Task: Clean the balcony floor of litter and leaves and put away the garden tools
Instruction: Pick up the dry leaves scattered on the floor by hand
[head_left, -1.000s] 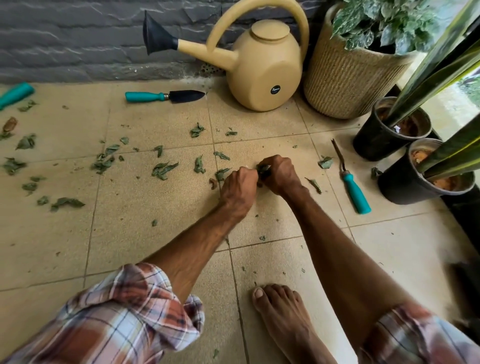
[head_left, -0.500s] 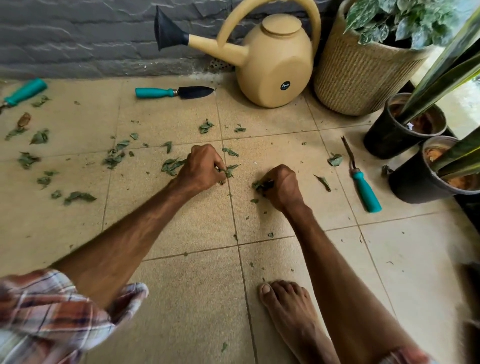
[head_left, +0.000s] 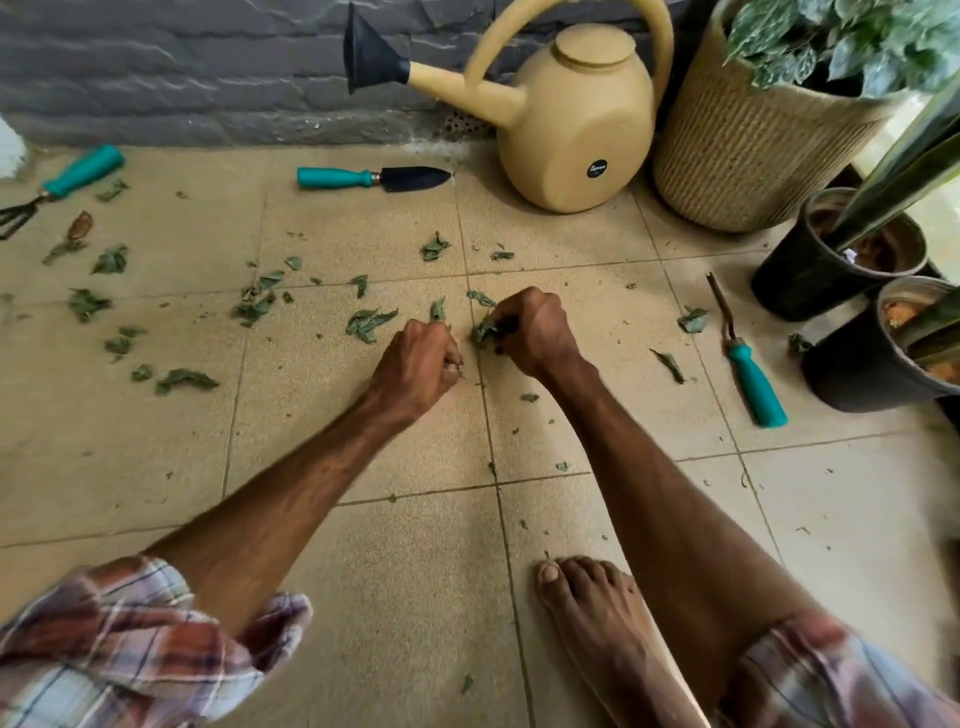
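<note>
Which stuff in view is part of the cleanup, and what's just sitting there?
Job: scattered leaves, leaf bunch in right hand, trowel, hand rake, weeder.
Lying about: watering can, woven planter, black pots.

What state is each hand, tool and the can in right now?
left hand: fingers curled, contents hidden
right hand: grips leaf bunch
trowel: lying flat, untouched
weeder: lying flat, untouched
hand rake: lying flat, partly out of frame
watering can: upright, lid on
loose leaves: scattered on floor
</note>
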